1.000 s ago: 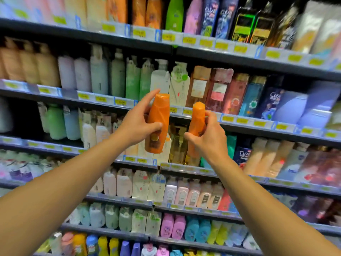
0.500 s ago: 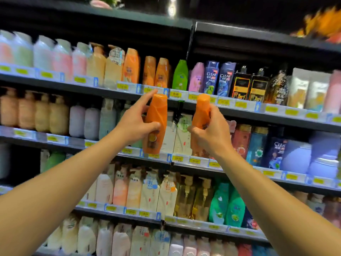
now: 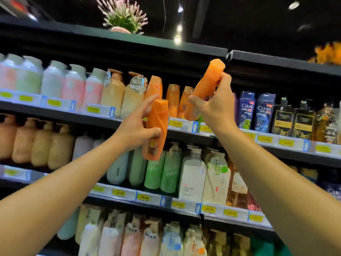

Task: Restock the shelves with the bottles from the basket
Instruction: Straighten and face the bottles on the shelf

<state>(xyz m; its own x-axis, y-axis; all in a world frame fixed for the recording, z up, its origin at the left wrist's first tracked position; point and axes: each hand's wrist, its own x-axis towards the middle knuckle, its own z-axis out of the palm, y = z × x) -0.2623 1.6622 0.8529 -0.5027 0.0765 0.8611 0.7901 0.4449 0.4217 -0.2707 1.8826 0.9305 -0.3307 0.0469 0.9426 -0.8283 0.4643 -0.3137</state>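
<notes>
Orange bottle (image 3: 156, 129) in left hand (image 3: 135, 131) grip.

Two bare forearms enter from the lower corners, with no sleeve, cuff, watch, bracelet or glove on any part that shows. The left hand (image 3: 137, 131) is uncovered, with slender fingers, short plain nails and no rings visible. The right hand (image 3: 215, 109) is likewise uncovered, seen mostly from its back and wrist, with no ring or band showing there. Both arms are slim and smooth, without marks or tattoos. Motion blur softens the finer detail of fingertips and nails.
</notes>
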